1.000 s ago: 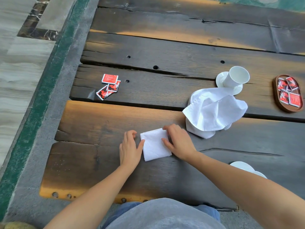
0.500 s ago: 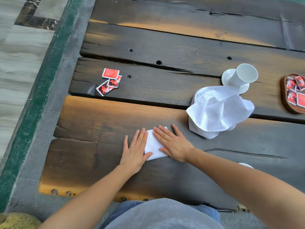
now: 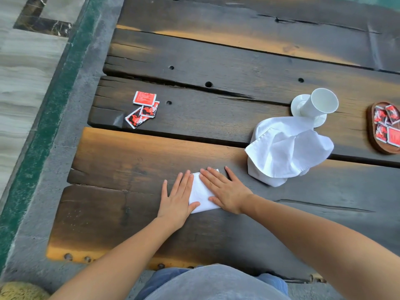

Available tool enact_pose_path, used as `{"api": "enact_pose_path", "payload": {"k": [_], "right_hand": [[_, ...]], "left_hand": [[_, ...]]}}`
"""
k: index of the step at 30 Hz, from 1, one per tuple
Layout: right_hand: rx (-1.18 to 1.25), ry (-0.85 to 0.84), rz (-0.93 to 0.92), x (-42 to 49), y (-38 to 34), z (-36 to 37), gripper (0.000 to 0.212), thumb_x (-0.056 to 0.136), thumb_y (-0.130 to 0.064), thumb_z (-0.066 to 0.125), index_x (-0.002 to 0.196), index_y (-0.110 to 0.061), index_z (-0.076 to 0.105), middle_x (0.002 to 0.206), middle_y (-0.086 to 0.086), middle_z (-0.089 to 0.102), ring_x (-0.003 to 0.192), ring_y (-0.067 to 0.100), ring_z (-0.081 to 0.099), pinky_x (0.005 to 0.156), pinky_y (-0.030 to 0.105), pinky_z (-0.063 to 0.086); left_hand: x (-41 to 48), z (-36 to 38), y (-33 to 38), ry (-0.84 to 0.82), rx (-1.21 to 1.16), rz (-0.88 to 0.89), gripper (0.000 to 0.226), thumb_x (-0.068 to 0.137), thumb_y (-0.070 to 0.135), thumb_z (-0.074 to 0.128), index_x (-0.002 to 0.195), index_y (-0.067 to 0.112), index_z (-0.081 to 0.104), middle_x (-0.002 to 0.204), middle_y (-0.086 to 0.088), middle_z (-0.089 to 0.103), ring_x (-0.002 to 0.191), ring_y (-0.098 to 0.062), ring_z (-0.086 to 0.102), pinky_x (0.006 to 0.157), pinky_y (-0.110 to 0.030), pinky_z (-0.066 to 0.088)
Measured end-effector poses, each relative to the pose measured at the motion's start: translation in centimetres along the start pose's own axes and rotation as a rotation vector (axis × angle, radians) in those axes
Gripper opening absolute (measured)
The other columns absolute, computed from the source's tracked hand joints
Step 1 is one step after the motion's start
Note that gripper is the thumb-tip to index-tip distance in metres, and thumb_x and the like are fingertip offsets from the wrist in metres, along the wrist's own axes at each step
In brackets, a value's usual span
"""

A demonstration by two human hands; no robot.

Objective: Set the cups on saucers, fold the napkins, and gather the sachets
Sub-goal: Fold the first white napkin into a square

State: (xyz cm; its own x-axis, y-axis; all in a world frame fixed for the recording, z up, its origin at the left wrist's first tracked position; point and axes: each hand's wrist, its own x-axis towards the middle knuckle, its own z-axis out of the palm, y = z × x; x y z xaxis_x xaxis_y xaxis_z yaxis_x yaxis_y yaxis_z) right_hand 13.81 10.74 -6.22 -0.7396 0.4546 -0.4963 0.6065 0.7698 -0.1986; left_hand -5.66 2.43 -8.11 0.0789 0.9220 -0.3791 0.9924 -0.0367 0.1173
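Mid-task: both hands are lying flat, fingers spread, pressing a folded napkin (image 3: 202,197) on the table (image 3: 129,165); left hand (image 3: 177,201), right hand (image 3: 225,191), gripping nothing. Right of that napkin, a crumpled napkin (image 3: 285,150) is waiting unfolded. Beyond it, one cup (image 3: 320,103) is sitting on a saucer (image 3: 297,105). Loose sachets (image 3: 142,109) are lying far left, ungathered; others are sitting in a tray (image 3: 372,135).
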Motion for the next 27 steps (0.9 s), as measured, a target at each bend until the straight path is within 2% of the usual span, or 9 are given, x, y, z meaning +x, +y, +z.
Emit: {"api": "enact_pose_path", "payload": {"k": [2,4,7,9,11,13,15,18,27], "right_hand": [[-0.009,-0.035,-0.002,0.0,0.0,-0.6,0.067,0.097,-0.046,0.019,0.149,-0.020,-0.015,0.154,-0.008,-0.025,0.146,0.015,-0.019,0.116,0.049,-0.007],[-0.005,-0.051,-0.002,-0.1,-0.1,-1.2,0.067,0.098,-0.044,0.023,0.151,-0.020,-0.011,0.160,-0.005,-0.015,0.148,0.016,-0.011,0.117,0.049,-0.001],[0.050,0.026,0.010,-0.1,-0.3,-2.6,0.062,0.096,-0.032,0.040,0.151,-0.018,0.015,0.160,0.000,0.014,0.147,0.019,0.011,0.117,0.045,0.006],[0.062,0.094,0.047,0.2,-0.4,-3.4,0.050,0.092,-0.025,0.046,0.141,-0.019,0.036,0.148,0.002,0.038,0.138,0.023,0.031,0.114,0.043,0.013],[0.086,0.119,0.115,0.3,-0.4,-3.9,0.042,0.090,-0.021,0.047,0.132,-0.021,0.045,0.134,0.001,0.050,0.127,0.024,0.042,0.109,0.040,0.022],[0.145,0.136,0.185,0.1,-0.4,-4.2,0.039,0.089,-0.019,0.048,0.127,-0.022,0.047,0.129,0.001,0.054,0.122,0.024,0.047,0.100,0.038,0.030],[0.200,0.134,0.237,-0.5,-0.2,-4.1,0.037,0.088,-0.019,0.051,0.125,-0.021,0.048,0.128,0.002,0.055,0.120,0.024,0.047,0.091,0.037,0.034],[0.207,0.102,0.247,-1.6,0.3,-3.4,0.033,0.088,-0.022,0.054,0.121,-0.020,0.051,0.122,0.003,0.056,0.116,0.024,0.048,0.080,0.033,0.032],[0.328,0.018,0.259,-6.7,2.0,-1.1,0.011,0.085,-0.022,0.057,0.096,-0.022,0.061,0.101,-0.006,0.064,0.092,0.017,0.056,0.064,0.027,0.035]], "left_hand": [[0.0,-0.7,0.2,-0.082,-0.032,0.001,0.081,0.093,0.056,0.031,0.140,0.018,-0.023,0.151,0.002,-0.025,0.138,-0.016,-0.023,0.112,-0.049,-0.008],[-0.3,-1.7,0.8,-0.126,-0.077,-0.024,0.080,0.095,0.052,0.030,0.141,0.018,-0.025,0.155,0.003,-0.025,0.143,-0.016,-0.021,0.116,-0.048,-0.004],[-1.4,-3.1,1.5,-0.051,-0.314,-0.099,0.084,0.092,0.044,0.047,0.149,0.017,-0.008,0.159,0.000,-0.011,0.146,-0.019,0.009,0.115,-0.040,0.018],[-2.2,-3.4,1.7,0.057,-0.521,-0.184,0.082,0.087,0.036,0.059,0.148,0.016,0.007,0.156,0.000,0.007,0.135,-0.021,0.032,0.101,-0.039,0.039],[-3.0,-3.5,2.0,0.093,-0.662,-0.262,0.073,0.085,0.029,0.063,0.143,0.018,0.021,0.144,0.002,0.025,0.110,-0.020,0.054,0.080,-0.039,0.051],[-3.6,-3.1,2.3,0.049,-0.725,-0.330,0.060,0.086,0.027,0.062,0.136,0.019,0.031,0.132,0.003,0.039,0.088,-0.015,0.058,0.067,-0.034,0.047],[-4.3,-2.5,2.7,0.013,-0.739,-0.365,0.045,0.087,0.026,0.060,0.127,0.019,0.042,0.121,0.003,0.048,0.081,-0.015,0.057,0.066,-0.032,0.045],[-5.5,-1.9,3.8,0.010,-0.784,-0.419,0.025,0.084,0.023,0.061,0.108,0.021,0.053,0.108,0.002,0.054,0.079,-0.018,0.058,0.072,-0.034,0.049],[-7.8,-0.6,8.9,-0.114,-0.808,-0.462,0.006,0.083,0.022,0.061,0.086,0.027,0.061,0.076,0.011,0.063,0.079,-0.015,0.060,0.073,-0.030,0.048]]}}
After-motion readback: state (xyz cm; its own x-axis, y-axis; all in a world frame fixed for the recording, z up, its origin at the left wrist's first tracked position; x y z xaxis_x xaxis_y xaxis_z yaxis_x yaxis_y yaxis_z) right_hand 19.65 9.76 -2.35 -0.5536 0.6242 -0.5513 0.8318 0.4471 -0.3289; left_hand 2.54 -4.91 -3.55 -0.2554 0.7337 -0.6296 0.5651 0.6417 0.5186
